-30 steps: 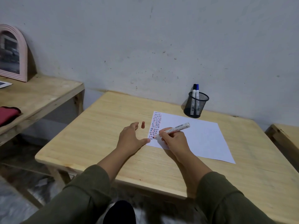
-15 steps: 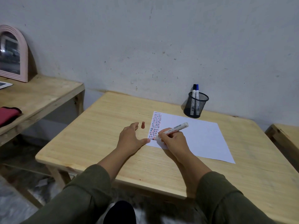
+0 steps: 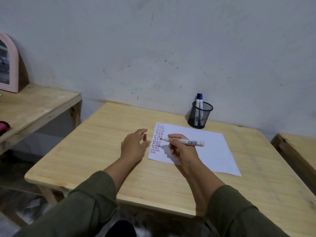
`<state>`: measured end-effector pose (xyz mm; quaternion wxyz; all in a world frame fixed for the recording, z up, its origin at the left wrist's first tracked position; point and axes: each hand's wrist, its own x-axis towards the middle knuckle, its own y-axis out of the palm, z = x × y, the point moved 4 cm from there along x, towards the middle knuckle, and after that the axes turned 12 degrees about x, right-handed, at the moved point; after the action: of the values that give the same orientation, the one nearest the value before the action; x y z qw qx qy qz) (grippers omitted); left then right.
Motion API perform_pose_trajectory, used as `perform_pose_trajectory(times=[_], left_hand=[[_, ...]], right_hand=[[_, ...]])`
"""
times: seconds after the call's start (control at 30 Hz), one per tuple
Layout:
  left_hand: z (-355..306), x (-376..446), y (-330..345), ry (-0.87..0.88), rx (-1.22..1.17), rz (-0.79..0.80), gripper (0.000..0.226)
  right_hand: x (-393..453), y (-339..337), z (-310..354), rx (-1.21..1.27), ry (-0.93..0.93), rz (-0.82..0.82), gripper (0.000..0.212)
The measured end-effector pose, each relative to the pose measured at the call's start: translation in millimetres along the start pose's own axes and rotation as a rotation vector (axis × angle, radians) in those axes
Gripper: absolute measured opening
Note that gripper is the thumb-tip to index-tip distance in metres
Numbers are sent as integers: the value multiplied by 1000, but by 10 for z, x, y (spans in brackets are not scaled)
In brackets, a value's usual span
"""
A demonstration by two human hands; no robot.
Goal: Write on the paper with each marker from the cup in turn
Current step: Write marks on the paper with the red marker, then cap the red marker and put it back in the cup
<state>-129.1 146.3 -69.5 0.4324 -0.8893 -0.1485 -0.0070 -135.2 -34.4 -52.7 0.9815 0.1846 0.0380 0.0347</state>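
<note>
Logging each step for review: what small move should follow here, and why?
Probably recap it: the right hand holds the uncapped red marker with its tip lifted over the marks, and the left hand reaches to the red cap beside the paper.

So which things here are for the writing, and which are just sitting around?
For the writing:
- white sheet of paper with rows of small dashes
- white marker in the right hand
- small red cap by the left hand
- black mesh cup holding two more markers

Just sitting around:
- pink arched frame
- red thing on the side bench
</note>
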Motion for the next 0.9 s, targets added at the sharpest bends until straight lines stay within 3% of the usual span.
perform_pose_trajectory(times=[0.17, 0.33, 0.47, 0.9], left_hand=[[-65, 122, 38, -60, -38, -40, 24], [-364, 126, -16, -134, -418, -91, 14], [-699, 151, -8, -209, -713, 0, 13], [-1377, 89, 14, -184, -906, 236, 9]], right_hand=[[41, -38, 162, 130, -4, -9, 16], [43, -98, 404, 87, -64, 6, 12], [52, -141, 622, 94, -120, -3, 9], [42, -321, 1006, 55, -241, -19, 5]])
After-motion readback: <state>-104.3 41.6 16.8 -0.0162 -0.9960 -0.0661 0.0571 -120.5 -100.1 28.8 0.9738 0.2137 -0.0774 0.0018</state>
